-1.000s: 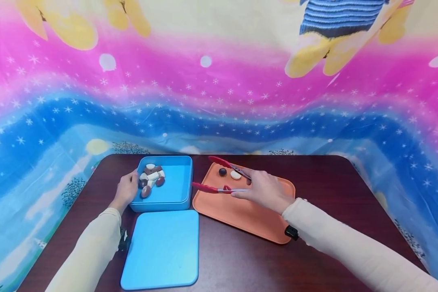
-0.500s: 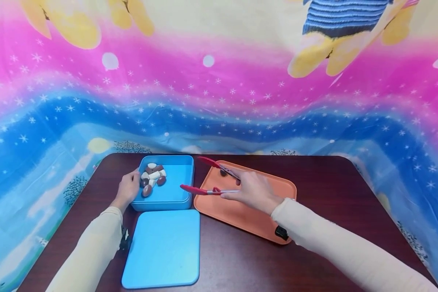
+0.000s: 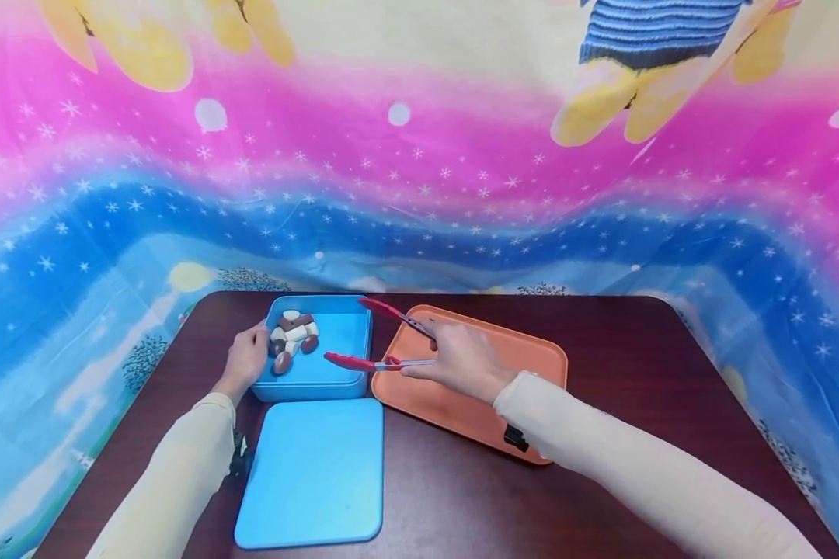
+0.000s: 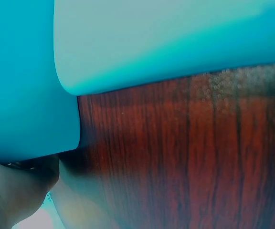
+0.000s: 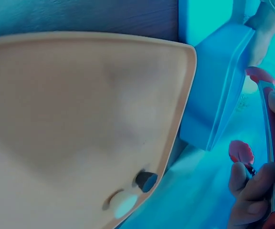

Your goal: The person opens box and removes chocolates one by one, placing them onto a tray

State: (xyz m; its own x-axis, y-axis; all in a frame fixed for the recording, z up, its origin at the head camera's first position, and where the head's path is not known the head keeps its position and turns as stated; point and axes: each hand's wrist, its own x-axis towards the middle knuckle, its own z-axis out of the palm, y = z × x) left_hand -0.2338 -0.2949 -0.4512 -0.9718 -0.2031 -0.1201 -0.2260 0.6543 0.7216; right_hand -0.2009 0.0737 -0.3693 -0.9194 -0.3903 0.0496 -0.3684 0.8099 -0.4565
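Observation:
My right hand [image 3: 468, 361] holds a pair of red-tipped metal tongs [image 3: 350, 362], their arms spread wide with nothing between the tips. The tips reach over the right part of a blue box [image 3: 310, 392]. Inside the box, a small pile of white, brown and dark chocolate-like pieces [image 3: 296, 335] lies on the left side. At the box's left wall, my left hand [image 3: 245, 361] grips the edge; most of its fingers are hidden in the left wrist view. Under my right arm is an orange tray [image 3: 419, 404]. A dark ball [image 5: 146, 181] and a white piece [image 5: 123, 204] lie near its edge.
A flat blue lid [image 3: 311, 473] lies in front of the box on the dark wooden table [image 3: 447, 505]. Box and tray stand side by side, close together. A patterned cloth [image 3: 419, 194] hangs behind the table.
My right hand has carried the spread tongs leftward from above the tray to over the box. The hand now covers the tray's pieces in the head view. My left hand keeps its place.

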